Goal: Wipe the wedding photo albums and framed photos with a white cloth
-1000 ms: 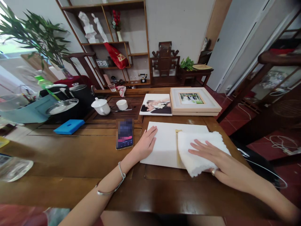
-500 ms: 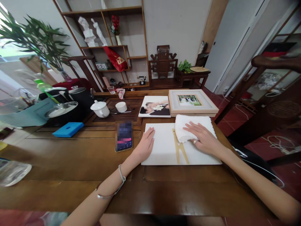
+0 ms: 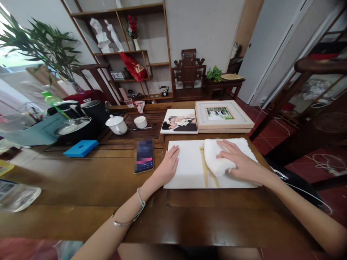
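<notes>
A white flat board (image 3: 189,168) with a thin gold stand (image 3: 204,169) lies face down on the wooden table (image 3: 89,180). My left hand (image 3: 168,167) rests flat on the board's left edge, fingers stretched out. My right hand (image 3: 240,162) presses flat on a white cloth (image 3: 214,160) bunched on the board's right half, just right of the gold stand. A silver bangle sits on my left wrist.
A phone (image 3: 144,155) lies left of the board. Behind it are a photo canvas (image 3: 180,121) and a framed photo (image 3: 222,115). A tea tray with a white teapot (image 3: 117,124) and cup (image 3: 140,122), black pots and a blue sponge (image 3: 81,147) stand at left.
My right hand swept the cloth from the board's near right part up to its far edge, then back toward the middle. My left hand stayed on the left edge.
</notes>
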### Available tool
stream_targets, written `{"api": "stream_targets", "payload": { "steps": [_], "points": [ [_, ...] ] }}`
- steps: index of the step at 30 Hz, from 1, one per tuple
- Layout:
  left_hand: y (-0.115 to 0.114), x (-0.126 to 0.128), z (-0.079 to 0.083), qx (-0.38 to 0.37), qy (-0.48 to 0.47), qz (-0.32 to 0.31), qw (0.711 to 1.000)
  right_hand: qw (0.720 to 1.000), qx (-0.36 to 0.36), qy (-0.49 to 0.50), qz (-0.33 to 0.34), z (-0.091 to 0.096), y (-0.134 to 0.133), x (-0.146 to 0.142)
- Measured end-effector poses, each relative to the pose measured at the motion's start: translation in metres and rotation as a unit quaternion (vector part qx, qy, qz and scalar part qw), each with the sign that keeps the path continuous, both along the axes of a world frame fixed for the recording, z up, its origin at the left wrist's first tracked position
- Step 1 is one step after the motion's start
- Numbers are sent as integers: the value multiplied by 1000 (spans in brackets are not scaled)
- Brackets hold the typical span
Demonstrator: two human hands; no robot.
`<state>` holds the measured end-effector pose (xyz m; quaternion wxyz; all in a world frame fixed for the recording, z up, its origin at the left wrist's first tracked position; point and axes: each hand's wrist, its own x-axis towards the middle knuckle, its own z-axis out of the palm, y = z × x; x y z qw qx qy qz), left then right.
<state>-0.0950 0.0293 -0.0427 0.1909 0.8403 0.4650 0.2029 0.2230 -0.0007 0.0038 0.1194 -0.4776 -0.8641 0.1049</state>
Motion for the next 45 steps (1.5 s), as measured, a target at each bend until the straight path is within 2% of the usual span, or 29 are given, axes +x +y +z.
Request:
{"api": "stream_targets", "payload": {
  "steps": [3,5,8,13,16,19,24,26,27,29,32,35,37,38,40,45],
  "points": [
    [0,0,1,-9,8,7,1000,999,23,-7,-22,-5,25,-11],
    [0,0,-1,-10,7,12,1000,999,22,-21,-34,-8,24,-15],
    [0,0,-3,-3,-4,12,1000,998,6,-45,-34,-9,-4,-13],
    [-1,0,-1,0,-11,5,1000,999,-10,-45,8,5,-79,6],
    [-2,0,1,-3,-5,3,1000,997,-45,-60,20,18,-93,13],
    [-1,0,1,-6,3,-5,1000,995,-56,-77,-8,18,-63,11],
    [3,-1,-4,5,-3,-6,1000,993,19,-83,-86,0,21,-4],
    [3,-1,-5,5,-4,-2,1000,989,33,-90,-116,-3,34,-10],
    [3,-1,-6,3,-4,0,1000,987,31,-97,-123,-3,32,-12],
    [3,0,-6,1,-4,1,1000,986,13,-120,-119,-1,13,-14],
    [1,0,-3,-1,-9,2,1000,985,-21,-149,-82,5,-44,-11],
    [-1,1,0,-7,-5,8,1000,990,-27,-136,-23,13,-99,-3],
    [-2,1,1,-8,-4,10,1000,993,-29,-118,6,18,-113,2],
    [-2,1,1,-5,-5,9,1000,993,-33,-112,8,20,-110,4],
    [-1,0,0,4,-12,2,1000,993,-41,-110,-21,21,-88,4],
    [1,0,-4,9,-7,-3,1000,986,-19,-86,-142,7,1,-17]
  ]
}}
